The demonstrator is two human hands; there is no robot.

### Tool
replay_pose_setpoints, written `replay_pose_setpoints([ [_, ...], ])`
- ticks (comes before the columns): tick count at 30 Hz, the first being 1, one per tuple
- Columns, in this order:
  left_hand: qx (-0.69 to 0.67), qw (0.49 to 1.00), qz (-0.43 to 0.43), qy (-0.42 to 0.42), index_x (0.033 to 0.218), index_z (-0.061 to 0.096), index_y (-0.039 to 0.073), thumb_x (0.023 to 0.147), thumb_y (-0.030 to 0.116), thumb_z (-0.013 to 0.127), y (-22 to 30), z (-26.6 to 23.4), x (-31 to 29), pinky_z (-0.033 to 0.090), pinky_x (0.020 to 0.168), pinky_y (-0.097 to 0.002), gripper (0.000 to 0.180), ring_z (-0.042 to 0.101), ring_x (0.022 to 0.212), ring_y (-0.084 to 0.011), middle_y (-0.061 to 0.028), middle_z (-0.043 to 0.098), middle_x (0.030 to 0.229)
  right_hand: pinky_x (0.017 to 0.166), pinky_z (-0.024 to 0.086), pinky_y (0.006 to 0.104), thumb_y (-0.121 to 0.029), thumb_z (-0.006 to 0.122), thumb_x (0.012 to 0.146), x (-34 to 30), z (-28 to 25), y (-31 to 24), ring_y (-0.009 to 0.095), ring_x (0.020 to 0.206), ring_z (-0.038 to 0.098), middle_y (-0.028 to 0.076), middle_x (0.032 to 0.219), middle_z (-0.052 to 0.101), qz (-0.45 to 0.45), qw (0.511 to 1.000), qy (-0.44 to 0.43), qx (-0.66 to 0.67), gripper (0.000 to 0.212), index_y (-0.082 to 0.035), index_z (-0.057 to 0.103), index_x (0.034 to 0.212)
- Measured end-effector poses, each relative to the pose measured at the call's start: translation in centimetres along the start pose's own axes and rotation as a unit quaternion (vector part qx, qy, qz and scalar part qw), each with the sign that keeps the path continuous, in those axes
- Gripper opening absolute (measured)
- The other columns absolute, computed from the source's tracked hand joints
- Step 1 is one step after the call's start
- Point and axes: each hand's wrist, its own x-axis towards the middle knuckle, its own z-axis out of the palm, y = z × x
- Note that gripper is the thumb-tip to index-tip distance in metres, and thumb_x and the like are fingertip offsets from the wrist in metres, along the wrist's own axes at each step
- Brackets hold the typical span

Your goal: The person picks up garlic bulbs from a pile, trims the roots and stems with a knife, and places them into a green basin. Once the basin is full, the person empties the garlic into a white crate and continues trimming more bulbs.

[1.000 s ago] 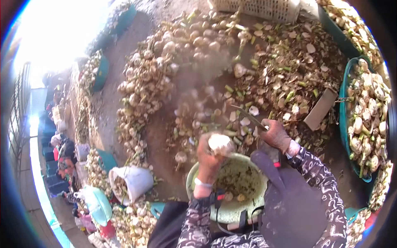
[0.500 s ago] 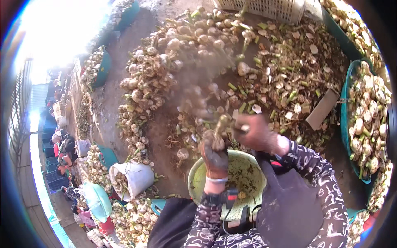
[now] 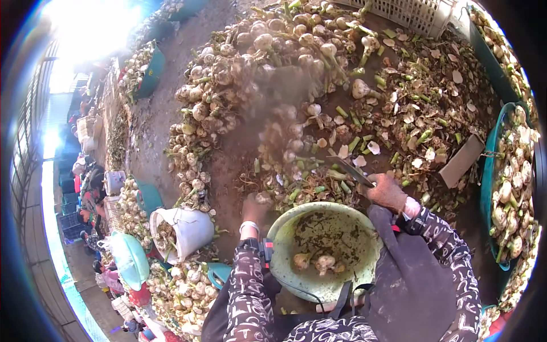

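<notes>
My right hand (image 3: 388, 192) grips a knife (image 3: 352, 170), whose dark blade points up and left over the trimmings. Left of the basin's rim, my left hand (image 3: 255, 211) is down at the ground with its fingers closed round a pale garlic bulb (image 3: 263, 198); the fingertips are partly hidden. Between my forearms stands a pale green basin (image 3: 276, 251) with dirt smeared inside. A few garlic bulbs (image 3: 325, 264) lie on its bottom.
Beyond my hands spreads a heap of untrimmed garlic (image 3: 199, 108). Cut stems and peelings (image 3: 421, 108) litter the ground at right, beside a flat block (image 3: 462, 161). A teal tub (image 3: 489, 188) of garlic stands far right. At left are a white bucket (image 3: 191, 236) and several people (image 3: 94, 196).
The garlic bulb with a stem has left my left hand, which moved left and down to the ground. Bulbs now show in the basin. My right hand shifted right, its knife now clearly visible.
</notes>
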Motion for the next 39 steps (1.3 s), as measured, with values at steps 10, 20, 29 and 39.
replay_pose_setpoints([
  [10, -0.564, 0.798, 0.123, -0.171, 0.122, 0.043, -0.002, 0.070, 0.021, 0.081, 14.6, -5.4, -5.3, 0.052, 0.078, -0.0291, 0.069, 0.060, 0.091, -0.0157, -0.0071, 0.060, 0.104, 0.062, 0.049, 0.0428, -0.030, 0.066, 0.080, -0.9, -1.8, -7.4, 0.037, 0.071, 0.064, 0.017, 0.070, 0.063, -0.126, 0.992, 0.026, 0.003, 0.024, -0.007, 0.064, 0.084],
  [20, -0.060, 0.859, 0.467, 0.199, 0.096, 0.066, 0.013, 0.062, 0.032, 0.084, 20.6, -4.3, -7.6, 0.048, 0.070, -0.0370, 0.043, 0.056, 0.091, -0.0275, -0.0093, 0.055, 0.097, 0.061, 0.049, 0.0457, -0.034, 0.070, 0.072, -1.2, -1.1, -7.5, 0.036, 0.070, 0.063, 0.016, 0.072, 0.063, -0.199, 0.970, 0.079, -0.116, 0.032, -0.007, 0.057, 0.085],
  [29, -0.277, 0.908, 0.302, 0.086, 0.098, 0.061, 0.006, 0.061, 0.024, 0.086, 22.1, -3.2, -10.0, 0.048, 0.073, -0.0340, 0.048, 0.060, 0.083, -0.0249, -0.0089, 0.062, 0.094, 0.061, 0.049, 0.0447, -0.038, 0.065, 0.074, 0.2, 0.5, -2.7, 0.034, 0.071, 0.064, 0.014, 0.075, 0.065, -0.254, 0.953, 0.137, -0.092, 0.038, -0.011, 0.061, 0.099],
  [39, -0.537, 0.816, 0.184, -0.107, 0.117, 0.051, 0.000, 0.073, 0.029, 0.077, 19.8, -5.5, -11.8, 0.051, 0.080, -0.0319, 0.059, 0.062, 0.080, -0.0170, -0.0075, 0.060, 0.096, 0.063, 0.051, 0.0421, -0.045, 0.062, 0.080, 1.7, -4.5, 2.8, 0.037, 0.071, 0.063, 0.020, 0.075, 0.064, -0.149, 0.951, 0.264, -0.066, 0.038, -0.007, 0.065, 0.081],
])
